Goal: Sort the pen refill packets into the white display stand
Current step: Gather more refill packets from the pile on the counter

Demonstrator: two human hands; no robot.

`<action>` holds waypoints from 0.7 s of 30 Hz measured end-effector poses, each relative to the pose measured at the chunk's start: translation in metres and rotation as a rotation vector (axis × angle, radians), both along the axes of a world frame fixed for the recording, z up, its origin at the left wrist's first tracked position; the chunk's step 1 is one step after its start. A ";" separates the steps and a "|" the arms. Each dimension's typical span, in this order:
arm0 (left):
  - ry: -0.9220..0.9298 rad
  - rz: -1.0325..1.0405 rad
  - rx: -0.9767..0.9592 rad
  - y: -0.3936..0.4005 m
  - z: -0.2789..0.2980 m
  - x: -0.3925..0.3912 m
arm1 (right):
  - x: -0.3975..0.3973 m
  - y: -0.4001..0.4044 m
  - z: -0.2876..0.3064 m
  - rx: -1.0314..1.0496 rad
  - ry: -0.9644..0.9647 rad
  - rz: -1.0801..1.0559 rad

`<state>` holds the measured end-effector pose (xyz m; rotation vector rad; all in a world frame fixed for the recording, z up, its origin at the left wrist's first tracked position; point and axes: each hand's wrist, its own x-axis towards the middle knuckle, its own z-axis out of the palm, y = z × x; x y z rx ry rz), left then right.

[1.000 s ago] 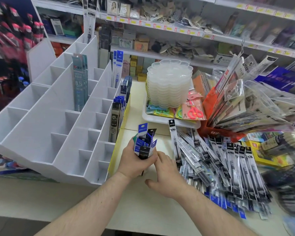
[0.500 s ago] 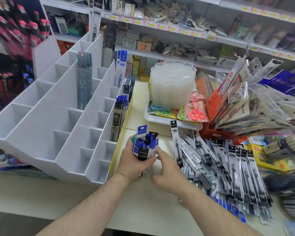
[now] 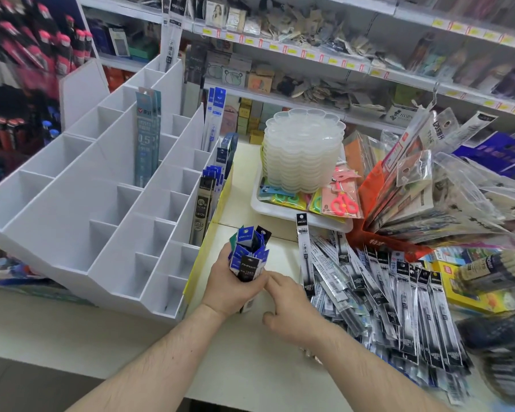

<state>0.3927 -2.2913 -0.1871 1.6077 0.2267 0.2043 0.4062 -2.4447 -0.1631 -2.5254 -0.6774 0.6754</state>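
Observation:
My left hand (image 3: 232, 288) grips an upright bundle of blue and black pen refill packets (image 3: 250, 251) above the counter, just right of the white display stand (image 3: 72, 203). My right hand (image 3: 293, 312) lies beside it, its fingertips touching the bundle's lower part near my left fingers, with nothing in its grasp. Several stand compartments hold packets: grey-blue ones (image 3: 146, 135), blue ones (image 3: 214, 120) and black ones (image 3: 202, 209). A large pile of loose refill packets (image 3: 384, 292) is spread on the counter right of my hands.
A stack of clear plastic palettes (image 3: 304, 150) sits on a white tray (image 3: 280, 217) with scissors packets (image 3: 342, 202). An orange bag (image 3: 369, 197) of packaged goods leans at the right. Store shelves (image 3: 280, 49) fill the back. The counter's front edge runs below my forearms.
Hardly anything moved. My left hand keeps its hold on the bundle and my right hand stays at the bundle's base; the view shifted slightly.

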 end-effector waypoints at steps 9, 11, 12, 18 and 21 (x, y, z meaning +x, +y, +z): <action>0.123 0.115 0.093 -0.006 0.018 0.004 | 0.019 -0.014 0.081 0.432 -0.318 -0.201; 0.111 0.095 0.146 -0.011 0.021 0.005 | 0.021 -0.009 0.100 0.421 -0.496 -0.034; 0.108 0.094 0.158 -0.015 0.022 0.006 | 0.022 -0.006 0.104 0.391 -0.554 0.028; 0.141 0.116 0.141 -0.036 0.023 -0.002 | 0.019 -0.006 0.102 -0.005 -0.490 0.334; 0.170 0.178 0.114 -0.042 0.024 -0.004 | 0.021 -0.018 0.105 0.108 -0.425 0.279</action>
